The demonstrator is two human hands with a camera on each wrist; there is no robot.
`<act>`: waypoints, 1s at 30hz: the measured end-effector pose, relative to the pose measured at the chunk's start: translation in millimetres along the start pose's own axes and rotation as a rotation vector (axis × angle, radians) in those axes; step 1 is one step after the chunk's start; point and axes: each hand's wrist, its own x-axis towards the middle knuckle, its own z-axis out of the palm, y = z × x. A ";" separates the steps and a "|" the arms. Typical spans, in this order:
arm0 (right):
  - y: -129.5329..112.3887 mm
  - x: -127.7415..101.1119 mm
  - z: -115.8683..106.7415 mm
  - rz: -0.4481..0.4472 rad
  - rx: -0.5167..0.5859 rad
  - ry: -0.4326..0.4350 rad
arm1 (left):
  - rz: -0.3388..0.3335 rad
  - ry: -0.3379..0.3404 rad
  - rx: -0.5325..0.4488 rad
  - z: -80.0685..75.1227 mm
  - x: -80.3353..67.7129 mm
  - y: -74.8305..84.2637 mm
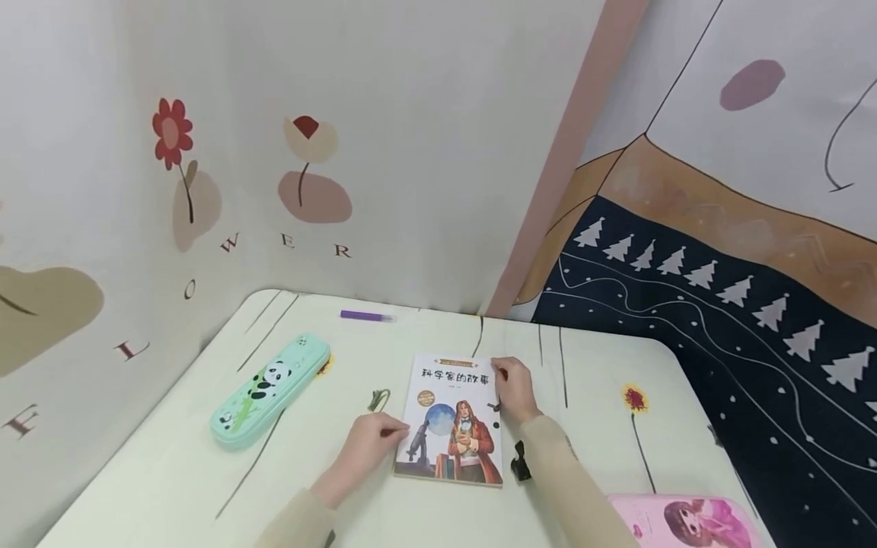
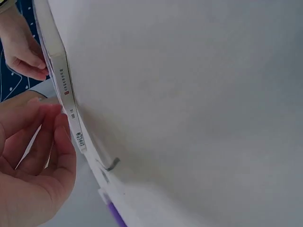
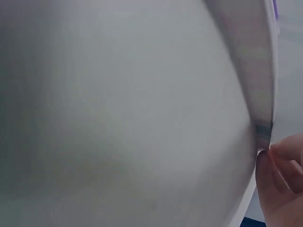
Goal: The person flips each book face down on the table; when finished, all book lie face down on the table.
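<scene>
The book (image 1: pixel 438 388) on the surface (image 1: pixel 575 373) — left hand (image 1: pixel 366 450) pinching its left edge, right hand (image 1: pixel 518 392) its far right corner — is likely light and slightly bendy, best held by opposite edges

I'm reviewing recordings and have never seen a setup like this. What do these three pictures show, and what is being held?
There is no machine: a person works with two bare hands. The large picture comes from a camera on the head, looking forward and down; the other two come from cameras on the left and right wrists, close to the work.

On the table lie a green panda case, a purple pen, a black clip, a pink case and a small looped item I can't identify.

Between the hands is a book, cover up. The left hand pinches its left edge; the right hand, its right edge near the top.
</scene>
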 end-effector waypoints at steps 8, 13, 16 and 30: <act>5.1 13.4 -5.2 -0.019 -0.002 -0.036 | -0.082 -0.045 -0.092 -3.3 -9.8 -5.8; 3.4 15.7 -8.2 -0.049 -0.021 -0.057 | -0.142 -0.049 -0.123 -2.9 -17.2 -3.1; 4.0 17.1 -8.0 -0.061 -0.025 -0.076 | -0.157 -0.045 -0.115 -3.5 -21.3 -2.5; 11.0 27.2 -12.5 -0.084 -0.031 -0.199 | -0.146 -0.113 -0.083 -1.0 -28.3 -0.8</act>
